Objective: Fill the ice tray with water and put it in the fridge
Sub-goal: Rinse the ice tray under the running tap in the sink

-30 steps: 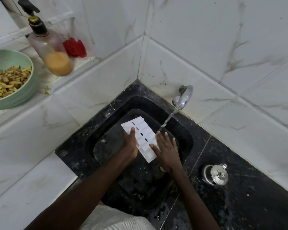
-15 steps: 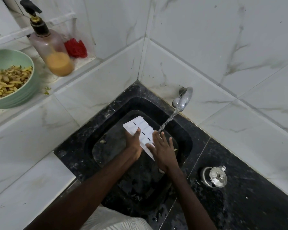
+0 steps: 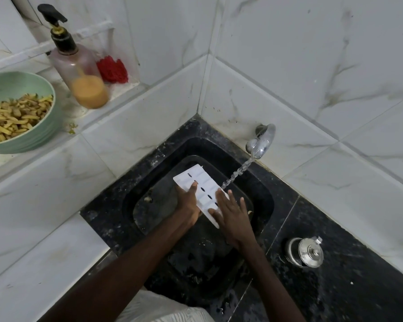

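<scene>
A white ice tray (image 3: 201, 185) with a row of small dark holes is held tilted over the black sink (image 3: 154, 159). My left hand (image 3: 189, 203) grips its left edge, thumb on top. My right hand (image 3: 230, 214) lies flat on the tray's near right part, fingers spread. Water runs from the chrome tap (image 3: 261, 140) on the wall and lands at the tray's right edge beside my right fingertips.
On the tiled ledge at the left stand a green bowl (image 3: 35, 135) of cut food, a soap pump bottle (image 3: 79, 70) and a red scrubber (image 3: 112, 69). A small steel lidded pot (image 3: 305, 252) sits on the black counter right of the sink.
The view and hands shifted slightly; my right hand slid a little back down the tray, away from the stream. The tap keeps running.
</scene>
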Tool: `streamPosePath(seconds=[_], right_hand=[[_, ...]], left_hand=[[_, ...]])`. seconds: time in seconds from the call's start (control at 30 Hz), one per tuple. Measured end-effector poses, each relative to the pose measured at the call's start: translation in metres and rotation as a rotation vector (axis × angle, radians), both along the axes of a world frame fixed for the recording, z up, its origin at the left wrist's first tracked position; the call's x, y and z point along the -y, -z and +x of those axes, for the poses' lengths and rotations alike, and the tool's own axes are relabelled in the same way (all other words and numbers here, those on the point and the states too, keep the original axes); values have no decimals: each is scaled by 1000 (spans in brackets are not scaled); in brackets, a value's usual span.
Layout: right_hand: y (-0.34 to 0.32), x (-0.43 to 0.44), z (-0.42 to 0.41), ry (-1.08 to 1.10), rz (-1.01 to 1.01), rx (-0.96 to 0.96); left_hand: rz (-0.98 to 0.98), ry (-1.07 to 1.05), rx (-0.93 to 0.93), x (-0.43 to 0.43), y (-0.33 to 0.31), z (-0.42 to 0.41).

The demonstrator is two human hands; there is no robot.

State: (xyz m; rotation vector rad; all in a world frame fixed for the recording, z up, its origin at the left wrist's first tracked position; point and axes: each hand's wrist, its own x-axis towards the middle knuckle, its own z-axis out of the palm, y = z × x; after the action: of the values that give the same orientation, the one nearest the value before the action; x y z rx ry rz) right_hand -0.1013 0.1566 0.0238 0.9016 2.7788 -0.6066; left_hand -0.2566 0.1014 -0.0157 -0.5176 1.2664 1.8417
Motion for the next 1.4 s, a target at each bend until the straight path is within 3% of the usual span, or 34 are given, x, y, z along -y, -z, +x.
streamPosePath(seconds=[0.13,0.33,0.53,0.73,0.87,1.03,1.2,1.33,1.4], right_hand=[[0,-19,-1,119,-30,7],[-1,-12,5,-61,-53,-2],[-2,-30,-3,92,-51,14],[-4,-11,4,-106,-38,-31],[-1,-21,12,52,-42,-14],[-7,-5,12,-43,-41,-71],[-7,-15,10,121,-12,-37],[-8,-2,7,-15,13,-54],[-6,-4,15,31,16,-50]], left_hand=[[-2,37,-1,-2,6,5],[-44,9,-31,1,-1,-4],[-6,76,-49,1,-6,12],[-48,2,-16,2,-9,1],[-39,21,-19,3,-5,4],[-58,-10,-38,0,-16,-6],[-83,11,-43,0,-7,-6],[-107,-24,-41,4,-16,-12],[-90,-43,-69,6,-18,-16]])
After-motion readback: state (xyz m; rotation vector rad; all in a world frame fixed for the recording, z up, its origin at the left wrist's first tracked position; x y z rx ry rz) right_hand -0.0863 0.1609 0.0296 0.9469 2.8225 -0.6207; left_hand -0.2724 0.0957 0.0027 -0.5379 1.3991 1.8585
